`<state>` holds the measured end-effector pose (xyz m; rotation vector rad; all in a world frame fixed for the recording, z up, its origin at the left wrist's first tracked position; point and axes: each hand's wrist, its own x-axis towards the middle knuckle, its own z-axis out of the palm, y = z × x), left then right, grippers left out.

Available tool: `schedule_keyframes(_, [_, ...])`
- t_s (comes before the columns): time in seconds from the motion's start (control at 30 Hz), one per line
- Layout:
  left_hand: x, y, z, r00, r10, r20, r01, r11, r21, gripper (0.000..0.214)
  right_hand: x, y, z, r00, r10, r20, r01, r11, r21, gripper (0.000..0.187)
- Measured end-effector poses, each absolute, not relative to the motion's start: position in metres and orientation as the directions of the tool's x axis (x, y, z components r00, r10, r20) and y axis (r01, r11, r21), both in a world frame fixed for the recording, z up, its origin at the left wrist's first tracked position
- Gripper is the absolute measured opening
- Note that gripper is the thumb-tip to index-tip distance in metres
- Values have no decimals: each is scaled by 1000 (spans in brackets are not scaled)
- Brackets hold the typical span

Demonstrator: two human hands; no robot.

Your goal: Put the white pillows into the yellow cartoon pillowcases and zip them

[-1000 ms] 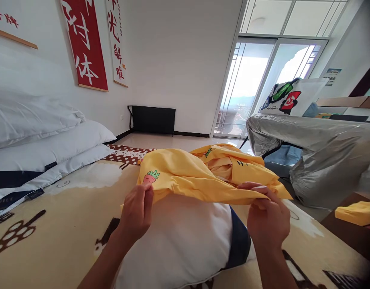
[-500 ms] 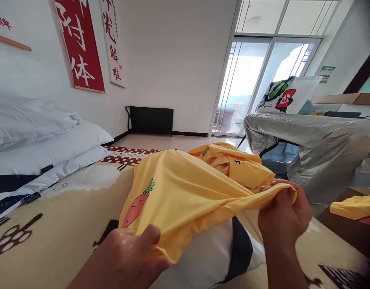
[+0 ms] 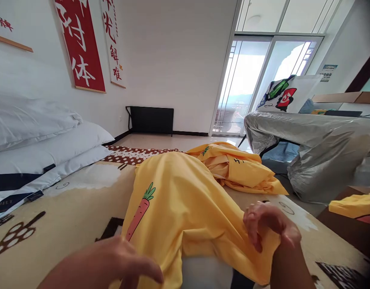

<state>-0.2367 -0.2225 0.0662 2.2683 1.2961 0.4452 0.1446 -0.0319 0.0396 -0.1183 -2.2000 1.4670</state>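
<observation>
A yellow pillowcase with a carrot print now covers most of a white pillow lying on the patterned bed cover in front of me. My left hand grips the pillowcase's open edge at the lower left. My right hand is curled on the same edge at the lower right, fingers hooked into the cloth. Only a strip of the white pillow and its dark band show under the hem.
More crumpled yellow cloth lies beyond the pillow. White pillows are stacked at the left against the wall. A silver-covered piece of furniture stands at the right, with a folded yellow cloth on a dark surface near it.
Both hands have pulled the pillowcase toward me over the pillow. The white pillow, mostly bare a second ago, is now nearly covered, and the carrot print has slid down.
</observation>
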Motion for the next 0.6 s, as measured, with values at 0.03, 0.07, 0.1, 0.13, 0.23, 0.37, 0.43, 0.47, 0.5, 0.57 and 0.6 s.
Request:
schedule_keyframes(0.03, [-246,-213,71,429,901,57,667,-359,654,29,142,-24,33,-795,474,378,-196,390,-900,62])
schedule_keyframes(0.07, [-257,-200,72,330,941,72,619,-273,736,34,138,-16,28,-690,631,355,-133,372,-919,62])
schedule_keyframes(0.1, [-267,-185,70,168,982,89,588,-172,790,39,132,-9,24,-554,779,293,-10,346,-938,61])
schedule_keyframes(0.13, [-277,-169,63,-45,989,142,568,-92,818,43,125,-2,19,-395,891,223,135,297,-945,59])
schedule_keyframes(0.23, [-301,-124,26,-445,896,3,507,249,825,55,105,16,7,-66,993,97,435,116,-893,55])
schedule_keyframes(0.37, [-308,-100,-13,-280,924,-260,242,330,912,60,89,20,-8,-109,994,12,435,59,-899,53])
schedule_keyframes(0.43, [-302,-100,-17,-215,950,-227,162,264,951,54,85,16,-11,-175,985,-7,343,54,-938,49])
schedule_keyframes(0.47, [-298,-99,-16,-191,960,-205,109,229,967,49,85,14,-11,-183,983,-5,290,49,-956,45])
schedule_keyframes(0.5, [-295,-99,-14,-186,964,-190,27,198,980,44,85,14,-11,-172,985,1,237,43,-970,41])
schedule_keyframes(0.57, [-292,-99,-6,-244,953,-181,-158,145,977,36,90,16,-11,-113,994,4,124,18,-992,36])
schedule_keyframes(0.6, [-292,-101,-1,-289,939,-186,-232,119,965,33,94,19,-11,-65,998,3,45,6,-999,35])
